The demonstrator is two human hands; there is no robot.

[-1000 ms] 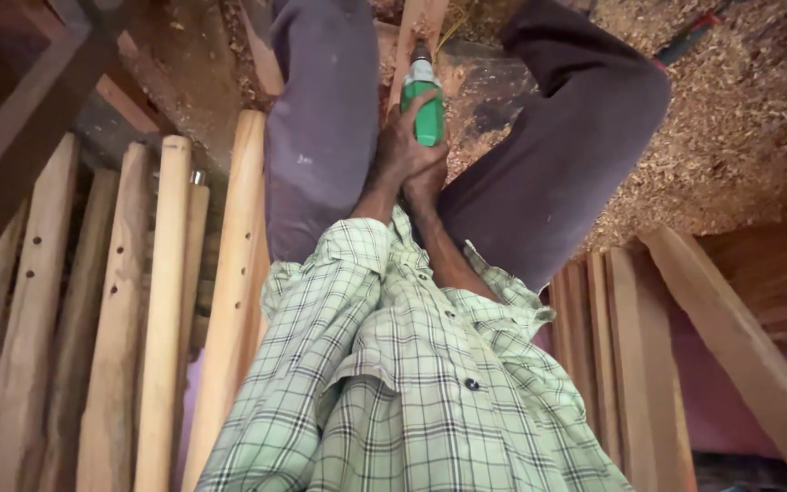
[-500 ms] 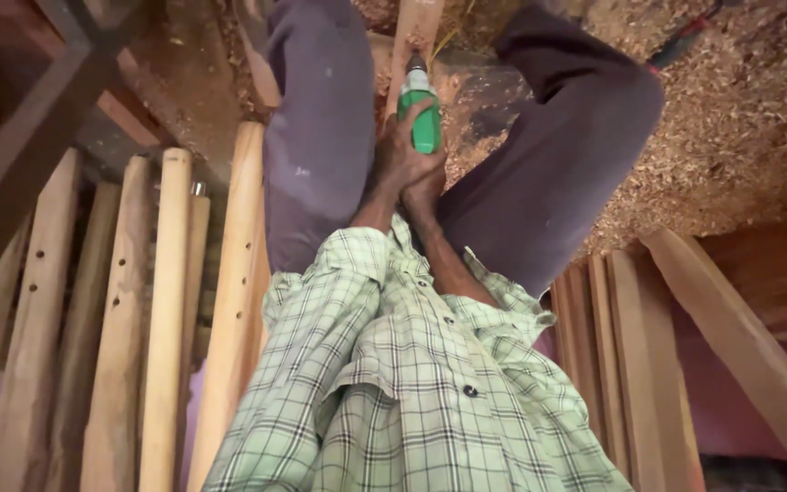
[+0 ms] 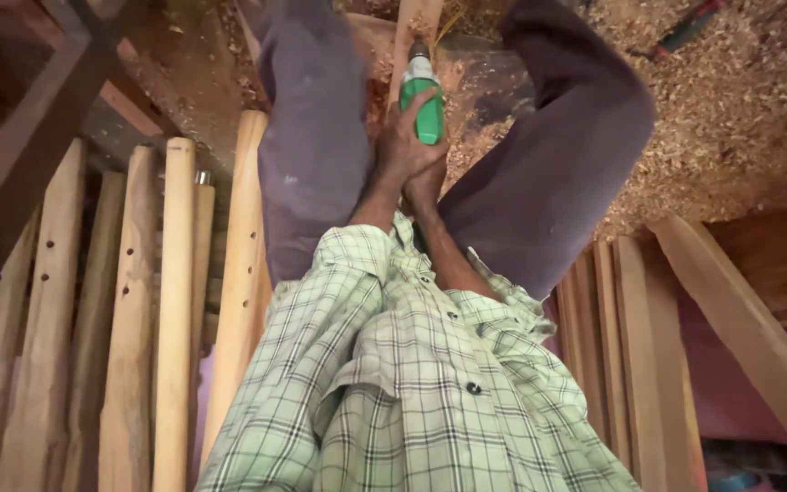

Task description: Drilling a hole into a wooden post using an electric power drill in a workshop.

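Observation:
I look down over my green checked shirt (image 3: 412, 392) and purple trousers (image 3: 311, 155). Both hands reach out between my knees and clasp a green power drill (image 3: 428, 111). My left hand (image 3: 400, 146) wraps the drill's body from the left. My right hand (image 3: 427, 189) sits just below it, pressed against the left hand and the tool's grip. The drill's grey nose points away from me at a pale wooden piece (image 3: 414, 23) that stands between my legs. Sawdust lies around the wooden piece.
Rounded wooden poles (image 3: 175, 301) and flat planks with drilled holes (image 3: 43, 301) lie side by side at left. A dark beam (image 3: 29, 173) crosses the upper left. More planks (image 3: 630, 337) lie at right, and sawdust (image 3: 740, 118) covers the floor at upper right.
The view has shifted slightly. Both hands stay clasped on the drill in the same place between my knees.

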